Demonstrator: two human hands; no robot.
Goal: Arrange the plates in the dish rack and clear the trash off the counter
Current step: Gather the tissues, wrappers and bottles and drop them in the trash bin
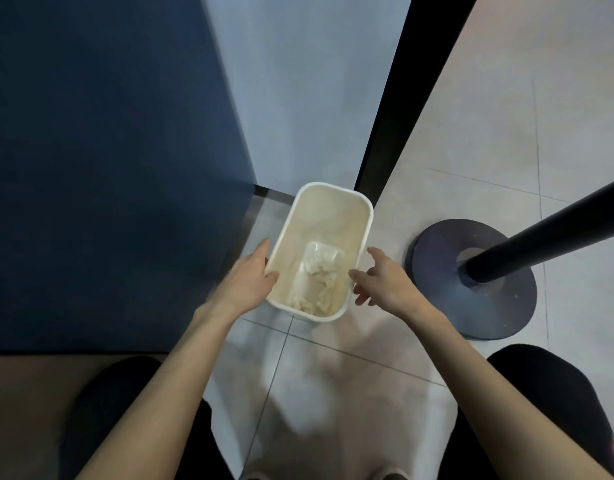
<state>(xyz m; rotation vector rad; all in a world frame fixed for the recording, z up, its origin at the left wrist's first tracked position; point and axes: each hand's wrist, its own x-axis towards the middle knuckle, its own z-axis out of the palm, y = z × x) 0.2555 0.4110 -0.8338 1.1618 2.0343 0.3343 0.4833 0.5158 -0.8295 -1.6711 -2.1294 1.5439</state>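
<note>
1. Blue cabinet panel [108,168] fills the left side. No counter, plates or dish rack are in view, so I can't say how that half of the job stands.
2. Left hand [246,285] is at the left rim of the trash bin [333,216]. The thumb looks hooked just over the edge with the fingers along the outside wall, so it reads as a light pinch on the rim, steadying it.
3. That bin is cream plastic and sits upright on the tiled floor [333,358], right at the corner of the cabinet. The trash is already inside, down at the bottom: crumpled paper [321,271] plus what looks like a clear plastic tub [324,249].
4. Right hand [385,282] is at the bin's right edge, fingers loose and spread, holding nothing. My guess is it has just dropped something in.
5. Far right there's a dark round stand base [437,271] with a black pole [558,230] leaning across the view, apart from the bin.
6. So I'd say we're at the tail end of the trash step. The next move probably calls for letting go of the rim without tipping the bin, then straightening up, heading back to the counter and checking for leftover scraps or plates.
</note>
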